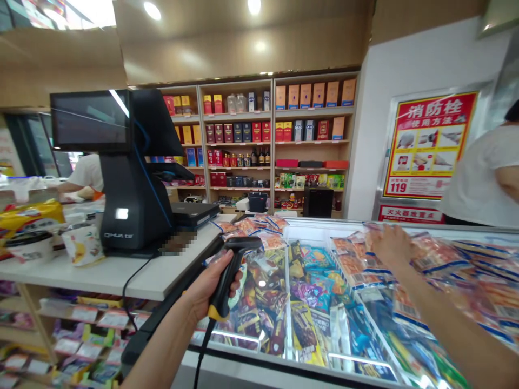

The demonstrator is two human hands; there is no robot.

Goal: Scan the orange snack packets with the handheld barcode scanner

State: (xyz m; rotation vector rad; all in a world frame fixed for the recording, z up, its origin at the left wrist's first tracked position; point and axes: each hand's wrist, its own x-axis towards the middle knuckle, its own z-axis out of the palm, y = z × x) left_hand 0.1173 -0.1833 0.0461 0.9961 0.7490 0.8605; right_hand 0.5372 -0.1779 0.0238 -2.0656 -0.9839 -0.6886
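My left hand (pixel 214 289) is wrapped round the grip of a black and yellow barcode scanner (pixel 233 270), its head pointing right above the freezer. A cable hangs from the scanner's base. Over on the right, my right hand (pixel 391 246) is closed on the edge of a clear food packet (pixel 372 228) among others like it; its fingertips are partly hidden. Flat packets of orange-pink food (pixel 440 259) with blue edges and barcodes lie spread on the freezer's glass top. A smaller pile of these packets (pixel 257 224) lies at the back left of the freezer.
Below the glass, the chest freezer (pixel 288 302) holds colourful ice-cream wrappers in divided sections. Left stands a counter (pixel 133 281) with a cash register (pixel 121 178) and paper cups (pixel 83 243). Boxed goods fill the back shelves (pixel 239 116). Another person (pixel 482 173) stands at the right.
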